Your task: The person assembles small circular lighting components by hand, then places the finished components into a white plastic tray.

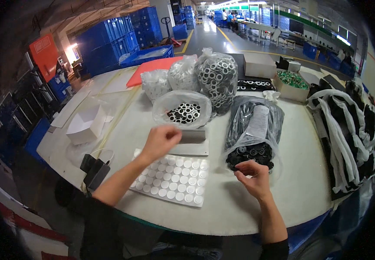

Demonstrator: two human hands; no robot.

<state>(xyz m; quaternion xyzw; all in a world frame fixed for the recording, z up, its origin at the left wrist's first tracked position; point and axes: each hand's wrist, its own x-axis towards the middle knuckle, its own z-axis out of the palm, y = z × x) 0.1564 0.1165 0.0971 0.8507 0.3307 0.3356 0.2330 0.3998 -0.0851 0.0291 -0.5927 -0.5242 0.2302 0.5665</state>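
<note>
My left hand [163, 139] is closed, fingers curled, beside a small grey metal block [193, 136] on a light plate [191, 149]; whatever its fingertips hold is hidden. Just behind it, an open clear bag [158, 113] contains black-and-white rings [186, 113]. Under my left forearm lies a white tray sheet [186, 203] with rows of round white discs [173, 178]. My right hand [254, 177] pinches thumb and fingers together at the mouth of a plastic bag [235, 125] of small black round parts [257, 152]. Something dark shows at its fingertips, too small to name.
Full bags of rings [217, 80] and white pieces [183, 71] stand at the back. A box of green parts [292, 89] sits back right, black-and-white strips [348, 134] at the right edge. At left are a white box [85, 125] and a black adapter [95, 172].
</note>
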